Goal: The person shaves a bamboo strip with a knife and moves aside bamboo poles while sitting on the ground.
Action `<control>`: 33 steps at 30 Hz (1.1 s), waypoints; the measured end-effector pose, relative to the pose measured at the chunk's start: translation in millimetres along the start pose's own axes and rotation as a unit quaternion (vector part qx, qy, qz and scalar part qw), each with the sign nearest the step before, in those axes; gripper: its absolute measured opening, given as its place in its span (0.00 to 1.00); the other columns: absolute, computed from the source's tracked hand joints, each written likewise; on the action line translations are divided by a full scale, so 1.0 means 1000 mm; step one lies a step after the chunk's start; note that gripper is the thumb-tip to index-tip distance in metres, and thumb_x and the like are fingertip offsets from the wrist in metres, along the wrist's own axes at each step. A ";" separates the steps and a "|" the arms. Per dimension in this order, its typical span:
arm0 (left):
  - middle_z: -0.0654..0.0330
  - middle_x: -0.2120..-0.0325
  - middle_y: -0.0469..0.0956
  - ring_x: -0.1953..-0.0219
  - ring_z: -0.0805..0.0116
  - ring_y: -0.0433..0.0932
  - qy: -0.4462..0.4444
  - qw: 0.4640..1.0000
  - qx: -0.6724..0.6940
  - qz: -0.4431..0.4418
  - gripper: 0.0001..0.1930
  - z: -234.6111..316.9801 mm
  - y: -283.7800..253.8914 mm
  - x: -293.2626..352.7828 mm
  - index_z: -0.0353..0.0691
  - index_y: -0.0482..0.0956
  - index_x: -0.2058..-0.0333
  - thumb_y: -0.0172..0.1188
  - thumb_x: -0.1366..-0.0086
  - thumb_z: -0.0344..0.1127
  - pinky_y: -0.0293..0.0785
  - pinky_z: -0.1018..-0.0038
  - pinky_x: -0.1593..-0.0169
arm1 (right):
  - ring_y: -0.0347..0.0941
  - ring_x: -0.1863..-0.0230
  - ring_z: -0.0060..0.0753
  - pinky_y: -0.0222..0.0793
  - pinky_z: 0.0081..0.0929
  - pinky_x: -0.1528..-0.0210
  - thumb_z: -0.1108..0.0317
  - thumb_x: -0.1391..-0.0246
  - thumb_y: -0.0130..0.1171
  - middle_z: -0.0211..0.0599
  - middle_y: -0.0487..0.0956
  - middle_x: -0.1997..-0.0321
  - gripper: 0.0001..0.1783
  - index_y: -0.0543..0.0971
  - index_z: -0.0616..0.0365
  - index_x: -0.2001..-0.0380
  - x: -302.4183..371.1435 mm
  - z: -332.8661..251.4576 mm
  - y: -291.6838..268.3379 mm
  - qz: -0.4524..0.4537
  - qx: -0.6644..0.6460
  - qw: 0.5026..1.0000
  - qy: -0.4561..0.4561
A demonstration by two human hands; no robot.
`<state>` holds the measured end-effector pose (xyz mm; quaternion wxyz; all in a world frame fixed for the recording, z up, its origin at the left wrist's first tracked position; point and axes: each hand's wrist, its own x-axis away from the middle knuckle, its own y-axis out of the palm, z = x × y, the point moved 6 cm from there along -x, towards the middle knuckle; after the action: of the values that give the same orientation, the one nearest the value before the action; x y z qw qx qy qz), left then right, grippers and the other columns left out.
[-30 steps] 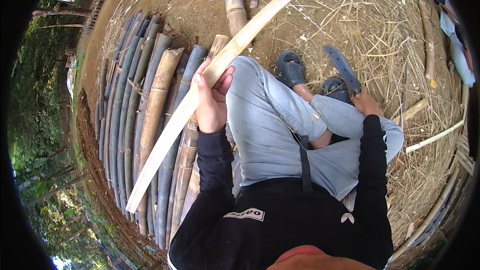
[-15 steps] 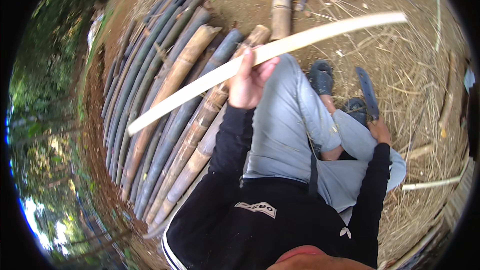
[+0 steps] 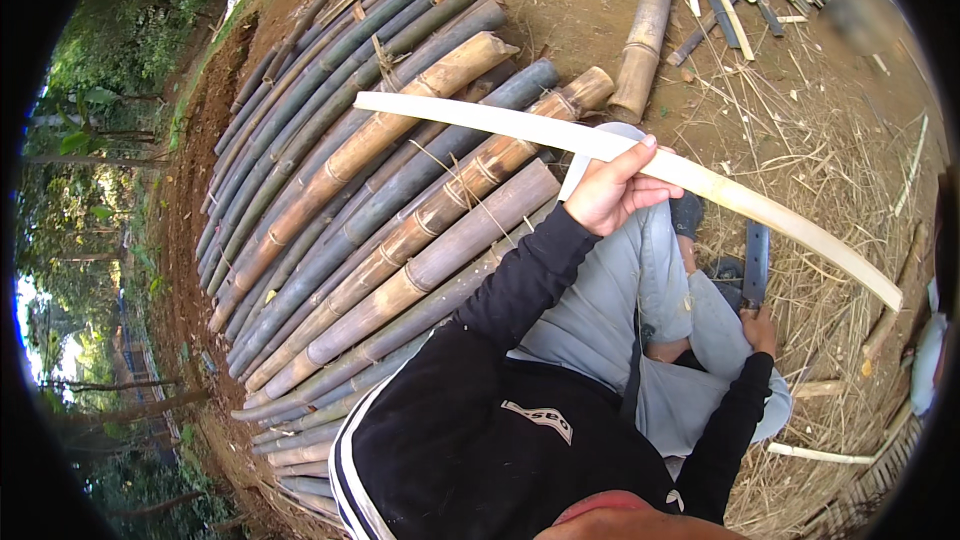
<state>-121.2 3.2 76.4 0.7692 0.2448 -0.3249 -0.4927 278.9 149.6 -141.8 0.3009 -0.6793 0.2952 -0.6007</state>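
My left hand (image 3: 608, 195) is closed around a long pale split bamboo strip (image 3: 470, 115). It holds the strip near the middle, above my knee, with the thumb along the face. One end reaches over the poles at left; the other slants down toward the right. In my right hand (image 3: 760, 330) is the handle of a machete (image 3: 757, 265), its dark broad blade pointing away from me beside my bent leg. The strip passes just above the blade's tip in the view.
A large pile of bamboo poles (image 3: 420, 200) lies to my left. One cut pole (image 3: 645, 35) rests on the soil ahead. Split strips (image 3: 720, 0) are heaped at far right. Straw-like shavings (image 3: 820, 170) cover the ground at right, with a short pale piece (image 3: 820, 453) near me.
The strip has turned, its left end now higher and its right end lower. My view has shifted, showing more poles and the strip heap. The machete stays in my right hand.
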 end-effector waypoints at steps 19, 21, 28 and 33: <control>0.48 0.61 0.79 0.62 0.61 0.82 0.060 0.998 -0.032 0.001 0.20 -0.005 0.001 -0.002 0.31 0.70 0.51 0.51 0.31 0.44 0.83 0.78 0.62 | 0.70 0.45 0.56 0.64 0.45 0.43 0.47 0.50 0.55 0.59 0.74 0.48 0.36 0.67 0.61 0.44 0.004 0.006 -0.005 0.006 -0.057 0.998 -0.013; 0.47 0.60 0.79 0.62 0.63 0.82 0.061 0.998 -0.020 0.002 0.21 0.000 0.004 -0.002 0.31 0.70 0.51 0.51 0.31 0.44 0.83 0.79 0.63 | 0.70 0.45 0.57 0.64 0.43 0.43 0.48 0.50 0.55 0.61 0.73 0.48 0.36 0.66 0.61 0.43 0.003 0.008 -0.005 0.001 -0.066 0.998 -0.011; 0.46 0.63 0.80 0.65 0.62 0.83 0.067 0.996 0.050 0.013 0.19 0.006 -0.004 -0.003 0.29 0.71 0.52 0.51 0.32 0.42 0.84 0.78 0.65 | 0.71 0.46 0.57 0.64 0.42 0.44 0.50 0.50 0.56 0.61 0.74 0.50 0.35 0.66 0.64 0.44 0.006 0.002 -0.003 -0.015 -0.086 0.996 -0.019; 0.48 0.65 0.80 0.68 0.64 0.83 0.065 0.995 0.064 0.041 0.16 0.005 -0.007 -0.007 0.30 0.73 0.56 0.52 0.32 0.38 0.84 0.81 0.67 | 0.71 0.46 0.55 0.65 0.45 0.44 0.48 0.48 0.54 0.58 0.74 0.48 0.34 0.67 0.63 0.45 0.000 0.000 0.004 -0.026 -0.064 0.997 -0.022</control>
<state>-130.9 6.5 73.4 0.7912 0.3117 -0.3146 -0.4217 278.8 146.9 -144.5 0.2475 -0.7180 0.3080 -0.5730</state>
